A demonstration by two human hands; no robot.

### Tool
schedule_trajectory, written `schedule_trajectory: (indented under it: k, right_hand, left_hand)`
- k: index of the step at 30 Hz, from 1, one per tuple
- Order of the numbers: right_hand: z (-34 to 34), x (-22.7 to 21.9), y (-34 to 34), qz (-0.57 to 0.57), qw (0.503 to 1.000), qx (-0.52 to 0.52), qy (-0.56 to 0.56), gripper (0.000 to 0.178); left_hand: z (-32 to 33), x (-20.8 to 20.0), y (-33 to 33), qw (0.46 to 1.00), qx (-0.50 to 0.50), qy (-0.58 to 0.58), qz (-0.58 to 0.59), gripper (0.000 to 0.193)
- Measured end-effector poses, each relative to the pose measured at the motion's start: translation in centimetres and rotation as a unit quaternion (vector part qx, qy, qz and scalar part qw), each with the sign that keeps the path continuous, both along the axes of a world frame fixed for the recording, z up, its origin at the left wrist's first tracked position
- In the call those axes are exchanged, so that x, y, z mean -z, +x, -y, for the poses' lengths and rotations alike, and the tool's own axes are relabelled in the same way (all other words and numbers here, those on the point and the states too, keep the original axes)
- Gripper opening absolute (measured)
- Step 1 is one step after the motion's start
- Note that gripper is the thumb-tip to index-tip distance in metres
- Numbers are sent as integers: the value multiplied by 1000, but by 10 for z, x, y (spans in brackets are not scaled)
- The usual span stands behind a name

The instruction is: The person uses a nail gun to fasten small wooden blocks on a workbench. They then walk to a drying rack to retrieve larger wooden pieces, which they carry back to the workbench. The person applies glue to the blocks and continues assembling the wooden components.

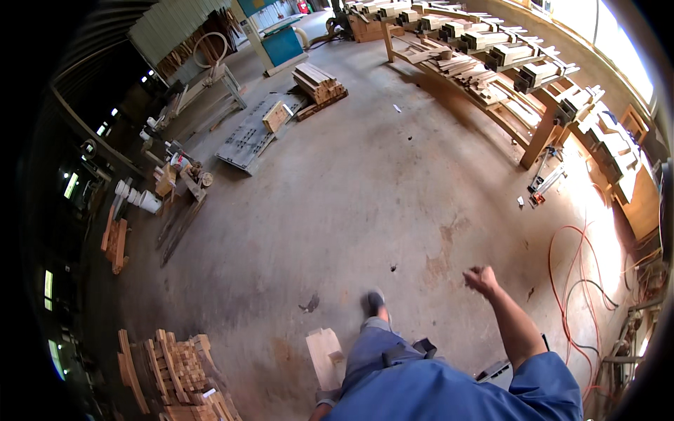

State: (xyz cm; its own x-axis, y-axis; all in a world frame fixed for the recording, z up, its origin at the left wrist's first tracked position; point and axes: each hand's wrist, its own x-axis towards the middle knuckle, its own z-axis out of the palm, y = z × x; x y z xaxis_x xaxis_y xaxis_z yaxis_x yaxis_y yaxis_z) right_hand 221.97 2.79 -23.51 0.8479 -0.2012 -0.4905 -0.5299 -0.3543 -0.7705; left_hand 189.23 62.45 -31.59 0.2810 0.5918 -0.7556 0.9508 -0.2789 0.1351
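Observation:
My right hand [481,279] swings out ahead over the concrete floor, its fingers curled in and nothing visible in them. Down at my left side, my left hand [326,398] is partly hidden by my blue shirt. It grips the lower end of a pale wooden board [323,354], which points forward beside my leg. A notch or smaller block shows at the board's right edge. One dark shoe [377,303] is in front of me on the floor.
Stacked wood pieces [175,372] lie at lower left. Orange hoses [562,281] coil on the right, near clamps [544,186]. A long wooden rack [463,91] with clamped boards runs along the right wall. Ahead are a grey metal sheet [246,144], a lumber stack [319,83] and a blue machine [284,45].

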Motion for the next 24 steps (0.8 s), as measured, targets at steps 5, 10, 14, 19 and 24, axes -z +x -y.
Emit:
schedule_trajectory:
  k: [5,10,14,19,24]
  right_hand:
    - [7,-1,134,20,998,-30,-53,34]
    - [33,50,103,-227,971,72,-18,34]
    - [-7,46,96,-363,930,-5,-62,39]
    - [-10,118,124,-346,937,-41,-31,42]
    - [41,104,312,-372,928,-36,-6,49]
  left_hand:
    - [13,31,140,1000,-6,-13,-8,86]
    - [15,24,313,999,18,-32,-15,86]
    - [6,-21,473,998,62,-30,-12,86]
    - [2,-36,665,995,91,-16,25,90]
    - [23,-23,795,991,124,46,1,107]
